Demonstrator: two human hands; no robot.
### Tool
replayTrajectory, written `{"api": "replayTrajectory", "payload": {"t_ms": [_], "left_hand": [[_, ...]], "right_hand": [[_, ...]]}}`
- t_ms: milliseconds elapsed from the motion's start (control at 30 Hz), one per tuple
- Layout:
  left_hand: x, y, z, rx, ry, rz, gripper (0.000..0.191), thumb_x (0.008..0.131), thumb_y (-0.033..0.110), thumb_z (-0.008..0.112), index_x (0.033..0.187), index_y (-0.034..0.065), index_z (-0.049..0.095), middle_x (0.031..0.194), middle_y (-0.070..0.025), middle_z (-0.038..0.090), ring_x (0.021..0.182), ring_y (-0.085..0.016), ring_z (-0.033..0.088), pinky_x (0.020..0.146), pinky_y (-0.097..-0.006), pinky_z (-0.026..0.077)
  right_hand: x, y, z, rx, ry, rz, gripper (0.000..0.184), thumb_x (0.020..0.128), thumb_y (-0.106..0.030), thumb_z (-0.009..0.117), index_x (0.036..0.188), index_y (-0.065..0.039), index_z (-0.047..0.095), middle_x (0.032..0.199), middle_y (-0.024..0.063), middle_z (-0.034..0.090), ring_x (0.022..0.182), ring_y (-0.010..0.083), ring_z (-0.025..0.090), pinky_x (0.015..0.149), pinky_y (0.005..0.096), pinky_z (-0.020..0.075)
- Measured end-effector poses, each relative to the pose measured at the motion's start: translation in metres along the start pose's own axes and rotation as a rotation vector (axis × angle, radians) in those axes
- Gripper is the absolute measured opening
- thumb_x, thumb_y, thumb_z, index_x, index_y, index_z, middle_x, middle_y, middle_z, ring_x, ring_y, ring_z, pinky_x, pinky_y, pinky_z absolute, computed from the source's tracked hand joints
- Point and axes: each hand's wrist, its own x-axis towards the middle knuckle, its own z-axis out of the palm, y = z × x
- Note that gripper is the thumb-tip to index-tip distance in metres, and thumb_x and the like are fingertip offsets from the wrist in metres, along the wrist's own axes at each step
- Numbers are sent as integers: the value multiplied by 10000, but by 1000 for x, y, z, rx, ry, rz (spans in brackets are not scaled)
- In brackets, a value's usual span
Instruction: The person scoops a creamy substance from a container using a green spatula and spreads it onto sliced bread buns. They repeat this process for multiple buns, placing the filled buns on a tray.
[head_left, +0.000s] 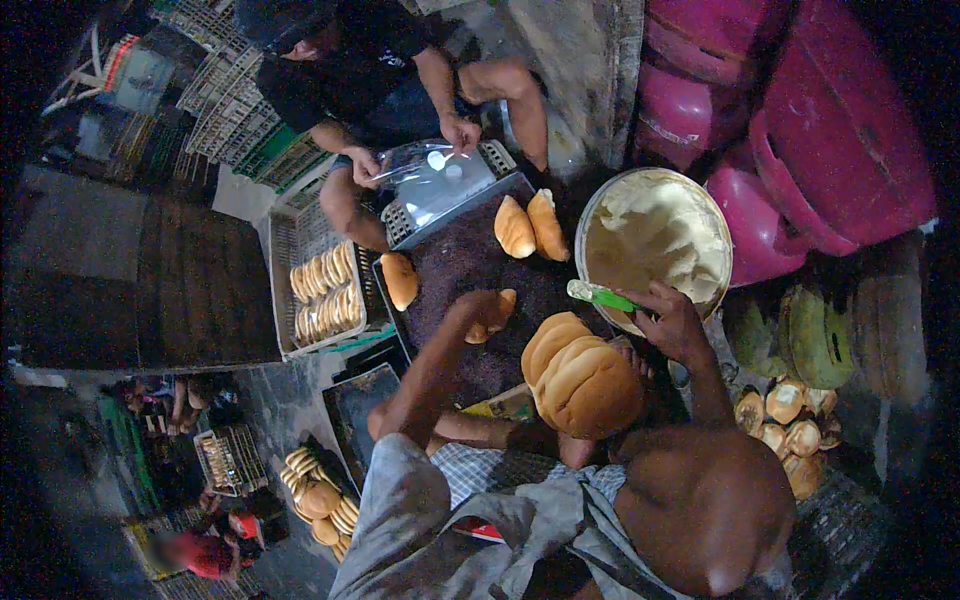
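My right hand (671, 322) grips a green-handled spatula (604, 295), its blade smeared with pale cream, at the near rim of a round tub (652, 225) of cream. My left hand (486, 311) is closed over a small bread roll (507, 301) above the dark board (465, 262); the hand covers most of that roll. Between my arms rises a stack of round buns (585, 375) near my lap. Two long rolls (531, 227) lie side by side at the far edge of the board. A single roll (399, 281) rests at its left edge.
Opposite me, a seated person (390, 120) holds a clear plastic bag (424, 161) over a metal tray (457, 199). A crate (281, 300) of packed rolls stands left. Pink gas cylinders (825, 142) crowd the right. More buns lie in piles lower left (322, 499) and right (787, 427).
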Motion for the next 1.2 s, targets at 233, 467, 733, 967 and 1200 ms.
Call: {"api": "replayTrajectory", "payload": {"t_ms": [233, 467, 733, 967, 1200], "left_hand": [[23, -20, -44, -544, 495, 216, 558, 872, 412, 749, 1192, -24, 609, 1095, -215, 666, 975, -387, 654, 788, -495, 543], [-100, 124, -46, -472, 861, 145, 645, 919, 314, 729, 1399, -26, 464, 1307, -298, 528, 1245, -448, 530, 1052, -465, 466], [-222, 250, 24, -106, 784, 569, 859, 902, 410, 645, 1578, 23, 283, 1631, -293, 195, 1525, -477, 163, 1216, -592, 135], [-214, 228, 36, -38, 808, 225, 1027, 763, 587, 739, 1533, 36, 341, 1631, -348, 104, 1528, -518, 74, 1129, -747, 63], [-225, 198, 16, -277, 617, 256, 1086, 652, 506, 866, 1506, 61, 363, 1504, -276, 362, 1437, -466, 303, 1115, -660, 214]], "right_hand": [[-3, 17, 2, 34, 90, -52, 376, 836, -110, 721, 1210, -148, 734, 1023, 180, 688, 958, 358, 673, 850, 414, 539], [-5, 30, -13, -59, 62, 161, 304, 901, -186, 668, 1141, -1, 692, 1039, 225, 682, 986, 400, 665, 876, 475, 521], [-2, 36, 8, -566, -93, 355, 173, 893, -110, 591, 980, 23, 659, 908, 240, 698, 851, 430, 696, 762, 523, 552], [22, 47, 57, -545, -152, 112, 198, 805, -117, 641, 877, 44, 732, 841, 247, 714, 755, 419, 711, 757, 531, 572], [18, 46, 31, -84, -26, 163, 333, 927, -334, 678, 960, -3, 704, 884, 226, 697, 851, 423, 674, 763, 470, 526]]}}
